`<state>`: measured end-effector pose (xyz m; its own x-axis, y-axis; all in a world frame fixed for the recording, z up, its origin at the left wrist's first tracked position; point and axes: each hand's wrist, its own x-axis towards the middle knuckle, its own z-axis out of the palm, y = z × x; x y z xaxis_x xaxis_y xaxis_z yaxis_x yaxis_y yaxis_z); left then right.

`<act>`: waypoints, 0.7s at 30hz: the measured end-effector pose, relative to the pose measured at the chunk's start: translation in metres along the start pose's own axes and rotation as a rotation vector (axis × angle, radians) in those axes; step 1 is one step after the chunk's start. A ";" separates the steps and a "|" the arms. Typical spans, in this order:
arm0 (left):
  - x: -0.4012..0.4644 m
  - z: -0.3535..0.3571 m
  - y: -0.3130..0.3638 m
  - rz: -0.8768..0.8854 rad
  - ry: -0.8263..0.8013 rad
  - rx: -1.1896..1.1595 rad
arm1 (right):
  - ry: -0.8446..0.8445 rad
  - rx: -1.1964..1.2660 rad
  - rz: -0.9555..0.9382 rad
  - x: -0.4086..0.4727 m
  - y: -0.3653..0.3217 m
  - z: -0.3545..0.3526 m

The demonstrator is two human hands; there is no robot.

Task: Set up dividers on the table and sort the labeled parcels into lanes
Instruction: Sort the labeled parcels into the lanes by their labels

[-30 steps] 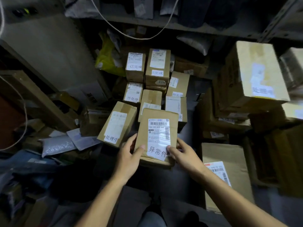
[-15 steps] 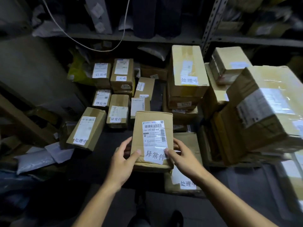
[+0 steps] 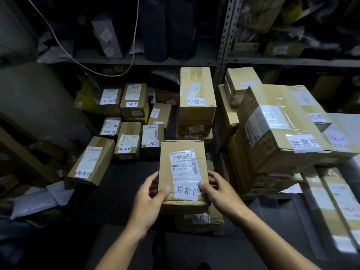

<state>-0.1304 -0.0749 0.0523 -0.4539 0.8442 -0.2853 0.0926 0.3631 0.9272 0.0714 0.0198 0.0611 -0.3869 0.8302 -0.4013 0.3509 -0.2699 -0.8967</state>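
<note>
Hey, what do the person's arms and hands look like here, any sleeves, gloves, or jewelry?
Both forearms are bare up to the frame's bottom edge, with no sleeves in view. The left hand and right hand wear no gloves, and no rings, watch or wristband show. Fingernails look short and plain.

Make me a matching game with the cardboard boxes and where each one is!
Things:
1. brown cardboard parcel with the white 异常件 label
2. tall brown cardboard box labelled 处理中
3. big taped cardboard box labelled 异常件
4. flat cardboard box labelled 处理中

Places:
A. on top of the stack at the right
B. held between the left hand and right hand
C. lying under the held parcel
D. on a stack by the grey shelf post

Pairs: 1-B, 2-D, 3-A, 4-C
</note>
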 end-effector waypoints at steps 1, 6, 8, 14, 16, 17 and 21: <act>-0.002 0.001 0.004 0.009 0.000 -0.010 | -0.007 -0.003 -0.004 -0.002 -0.003 -0.003; -0.009 -0.001 0.031 0.067 0.021 -0.089 | -0.024 -0.001 -0.076 -0.011 -0.028 -0.016; -0.011 -0.005 0.044 0.089 0.040 -0.121 | -0.050 -0.004 -0.105 -0.015 -0.044 -0.020; -0.018 -0.034 0.087 0.165 -0.010 -0.220 | -0.054 0.016 -0.173 -0.031 -0.090 -0.018; -0.016 -0.046 0.103 0.185 -0.027 -0.253 | -0.048 0.029 -0.199 -0.035 -0.107 -0.015; -0.013 -0.052 0.112 0.199 -0.031 -0.261 | -0.045 0.038 -0.215 -0.036 -0.116 -0.015; 0.003 -0.068 0.149 0.307 -0.063 -0.252 | -0.039 0.033 -0.267 -0.038 -0.152 -0.021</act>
<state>-0.1779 -0.0449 0.2059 -0.3829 0.9238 0.0071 -0.0083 -0.0111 0.9999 0.0504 0.0398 0.2168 -0.4948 0.8550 -0.1557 0.2037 -0.0601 -0.9772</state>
